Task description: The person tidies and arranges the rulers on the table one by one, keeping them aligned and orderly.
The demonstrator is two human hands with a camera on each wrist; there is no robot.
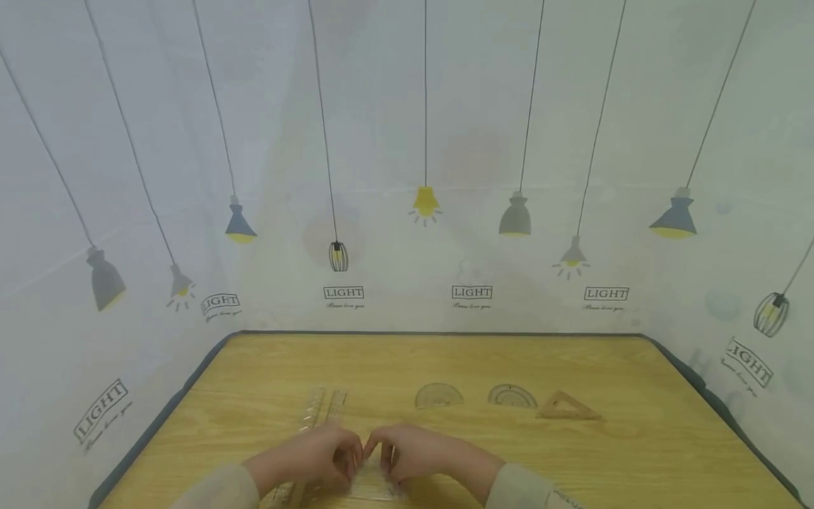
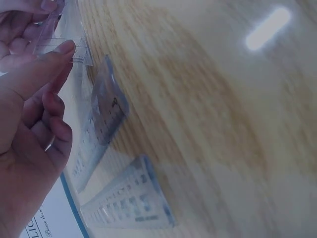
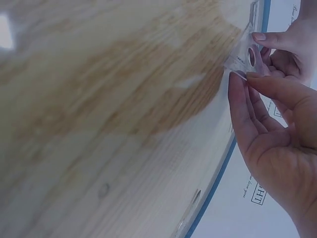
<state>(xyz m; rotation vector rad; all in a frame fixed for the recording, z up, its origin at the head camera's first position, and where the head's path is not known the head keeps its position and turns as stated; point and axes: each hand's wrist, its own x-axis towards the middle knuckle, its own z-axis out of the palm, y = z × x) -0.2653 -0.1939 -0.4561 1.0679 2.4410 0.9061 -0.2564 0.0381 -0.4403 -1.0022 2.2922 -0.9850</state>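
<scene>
near the clear ruler (image 1: 336, 405), a marked plastic piece (image 2: 83, 58) is pinched by fingers of left hand (image 1: 323, 452) and right hand (image 1: 416, 451).

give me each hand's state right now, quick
Left hand: closed, pinching a clear, flat plastic measuring piece.
Right hand: closed, pinching the same piece.

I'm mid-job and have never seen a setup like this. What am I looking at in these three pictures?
There's no machine, only a person's left hand and right hand, both bare. The wide picture is from a camera on the head; the other two come from one on each wrist. On the wood-grained table lie two clear rulers, two protractors and a brown triangle. Both hands pinch a clear marked piece between them; its full shape is hidden.
</scene>
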